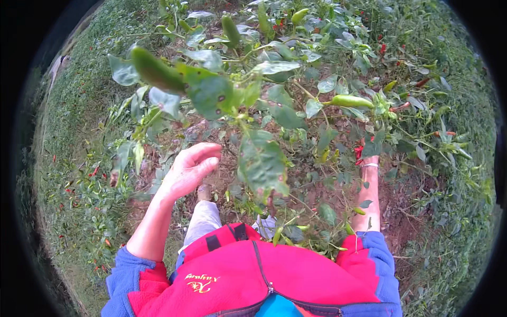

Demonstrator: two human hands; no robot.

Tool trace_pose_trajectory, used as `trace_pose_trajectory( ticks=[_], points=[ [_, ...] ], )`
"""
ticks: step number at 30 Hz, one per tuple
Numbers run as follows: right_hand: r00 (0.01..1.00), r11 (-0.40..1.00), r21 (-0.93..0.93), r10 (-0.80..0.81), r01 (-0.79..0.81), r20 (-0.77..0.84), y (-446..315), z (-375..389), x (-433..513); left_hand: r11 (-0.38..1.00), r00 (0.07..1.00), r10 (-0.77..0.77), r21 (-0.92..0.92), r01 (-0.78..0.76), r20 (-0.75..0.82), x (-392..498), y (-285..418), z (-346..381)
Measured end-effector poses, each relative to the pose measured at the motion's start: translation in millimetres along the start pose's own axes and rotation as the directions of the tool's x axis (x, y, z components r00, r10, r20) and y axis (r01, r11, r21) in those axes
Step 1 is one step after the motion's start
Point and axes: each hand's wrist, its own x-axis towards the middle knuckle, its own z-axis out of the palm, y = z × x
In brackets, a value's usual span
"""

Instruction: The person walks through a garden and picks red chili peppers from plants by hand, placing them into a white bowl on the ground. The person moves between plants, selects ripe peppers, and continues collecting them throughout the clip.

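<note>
My left hand (194, 168) is raised at centre left, with its fingers slightly bent and nothing seen in it. Leafy chili pepper plants surround it, and a spotted leaf (263, 160) hangs to its right. My right hand (369, 148) reaches in among foliage on the right, mostly hidden by leaves. Red chili peppers (358, 152) show beside that hand, but whether it grips them is unclear. A green chili pepper (350, 101) hangs just above it. Another large green pepper (156, 71) is close to the camera at upper left.
Stems with small green peppers (277, 236) lean against my jacket (237, 273). Brown soil (313, 194) shows between the plants. More pepper plants (95, 222) with red fruit stand to the left, and dense growth (455, 206) stands to the right. My shoe (204, 192) is on the ground.
</note>
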Motion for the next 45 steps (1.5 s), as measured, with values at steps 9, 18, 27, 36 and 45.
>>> trace_pose_trajectory(
  ticks=[9,18,27,36,45],
  points=[
    [0.949,0.973,0.011,-0.222,0.23,-0.225,-18,-89,-62,0.945,0.994,0.114,-0.31,-0.107,0.002,-21,-42,-23],
    [0.708,0.892,-0.127,-0.425,0.434,-0.565,-234,-33,-254,0.925,0.949,0.306,-0.257,-0.279,0.071,-116,-64,-74],
    [0.471,0.458,0.138,-0.879,0.878,-0.078,-289,183,-485,0.863,0.954,0.276,-0.467,-0.193,0.116,-257,-133,-133],
    [0.448,0.628,0.455,-0.775,0.631,0.446,-255,329,-600,0.894,0.912,0.404,-0.179,-0.41,-0.071,-346,-195,-193],
    [0.332,0.727,0.507,-0.673,0.463,0.661,-231,378,-665,0.865,0.907,0.399,-0.275,-0.421,-0.131,-388,-227,-217]
  ],
)
